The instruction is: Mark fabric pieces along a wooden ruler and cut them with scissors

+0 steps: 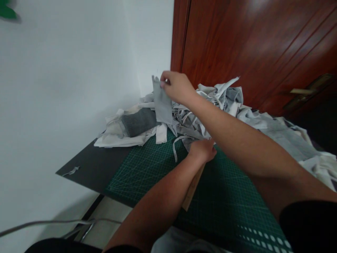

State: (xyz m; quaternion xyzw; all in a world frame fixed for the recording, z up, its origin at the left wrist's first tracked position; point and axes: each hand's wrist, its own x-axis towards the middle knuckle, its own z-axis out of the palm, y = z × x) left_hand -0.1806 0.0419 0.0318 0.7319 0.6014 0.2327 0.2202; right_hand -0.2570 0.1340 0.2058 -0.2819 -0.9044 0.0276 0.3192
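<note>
Pinched by its top edge, a light grey piece of fabric (162,107) hangs from my right hand (177,86) over the back of the table. My right arm reaches across, above my left. On the green cutting mat (142,168), my left hand (202,151) is lowered at the near edge of a heap of fabric scraps (188,117). A wooden ruler (193,189) runs from under that hand toward me. The left fingers are curled and mostly hidden, so what they hold cannot be made out fully.
Folded grey and white fabric (139,123) lies at the back left. More grey cloth (279,133) spreads along the right side. A small scrap (72,171) rests on the dark tabletop (92,161). A white wall (79,70) and a wooden door (237,42) stand behind. A cable (47,223) hangs lower left.
</note>
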